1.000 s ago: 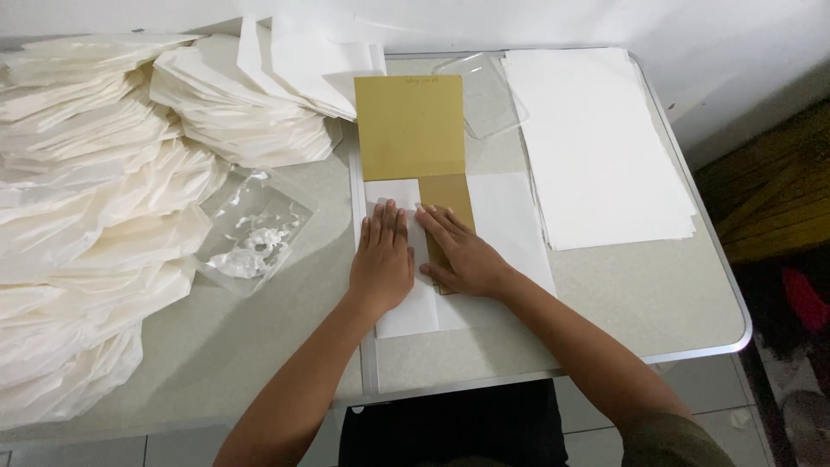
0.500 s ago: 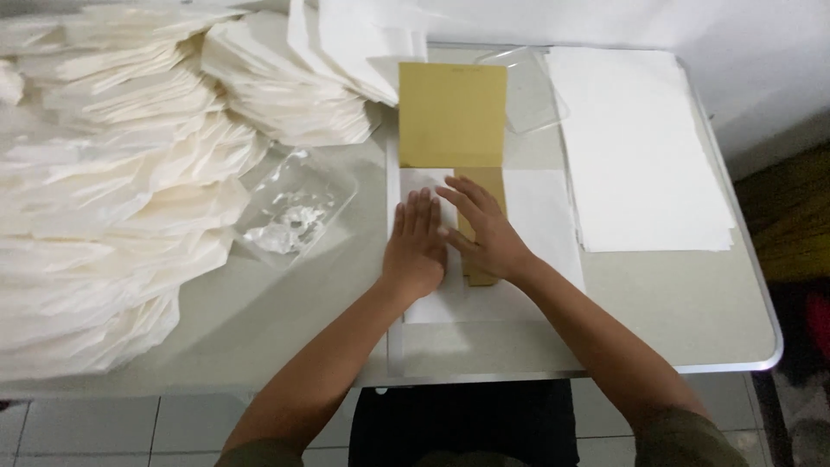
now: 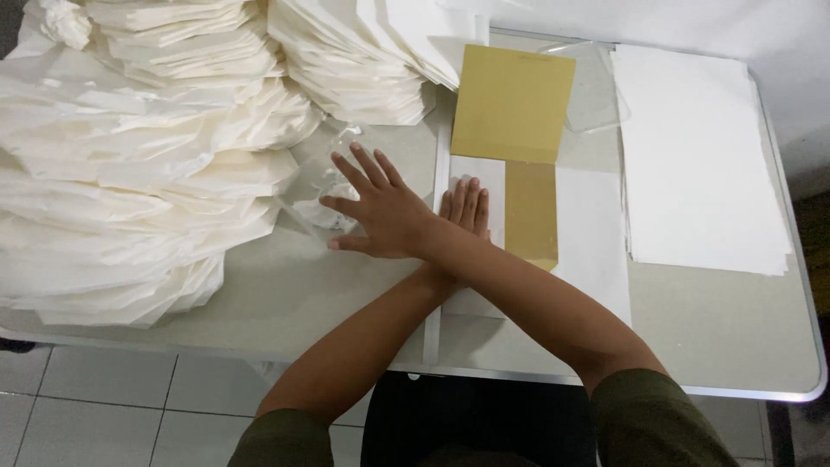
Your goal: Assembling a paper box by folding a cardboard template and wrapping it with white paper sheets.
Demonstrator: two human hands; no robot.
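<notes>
your right hand [image 3: 380, 212] crosses over your left forearm and hovers or rests, fingers spread wide, above a clear plastic bag [image 3: 324, 186] that lies crumpled on the grey table [image 3: 718, 346]; whether the palm touches the bag cannot be told. your left hand [image 3: 465, 207] lies mostly hidden under the right wrist, its fingers pressed together and flat on a white paper sheet [image 3: 596, 251] in the middle of the table. neither hand pinches anything.

the sheet is smooth and matte, with a folded section under your left fingers. just beside those fingers, a narrow gold strip [image 3: 530, 212] lies on the sheet, shiny and straight-edged, its lower end cut at a slant. it joins a wider gold card [image 3: 514, 104] above it, a flat mustard-gold rectangle at the sheet's far edge.

to your left, stacks of folded white paper [image 3: 138, 173] spread in fanned piles. to your right, a neat stack of flat white sheets [image 3: 696, 156] rests, with a clear plastic piece [image 3: 596, 86] between it and the gold card.
</notes>
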